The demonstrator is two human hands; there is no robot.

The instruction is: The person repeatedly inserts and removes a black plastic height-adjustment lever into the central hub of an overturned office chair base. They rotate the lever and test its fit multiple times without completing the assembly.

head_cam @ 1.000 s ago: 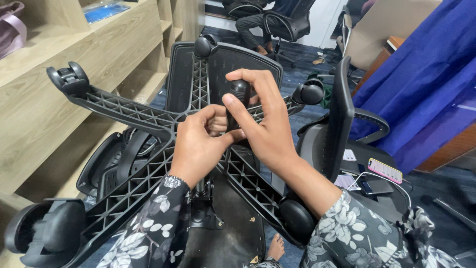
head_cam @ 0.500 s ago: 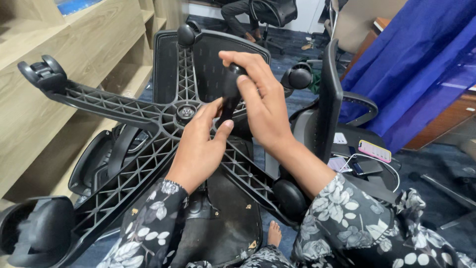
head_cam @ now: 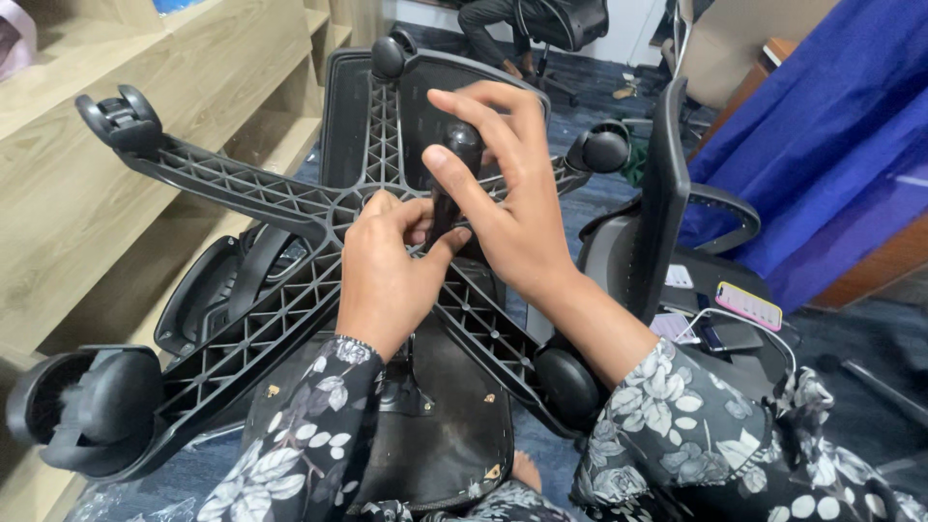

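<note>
- Upturned office chair: its five-arm star base [head_cam: 242,208] faces the camera, ribbed underside showing. It sits higher in view than half a second ago; the wooden shelving [head_cam: 145,126] on the left and the blue cloth [head_cam: 831,145] on the right have shifted in step with it, so I read this as head motion, not chair motion.
- Second chair [head_cam: 667,203] stands just right of the hands; a phone with a pink case [head_cam: 748,305] lies on its seat.
- Casters: one at lower left [head_cam: 92,406], one at upper left [head_cam: 121,116], one at right [head_cam: 604,150].
- Right hand [head_cam: 512,213]: fingers wrapped around the black handle [head_cam: 454,174], upright over the base hub. Grip closed on it, as in both earlier frames.
- Left hand [head_cam: 387,261]: half a second ago its fingers were spread and the hub lay bare; now they are curled in, pinching the handle's foot at the hub, which is covered again. Judged: the tool is being reseated on the hub, work there unfinished.
</note>
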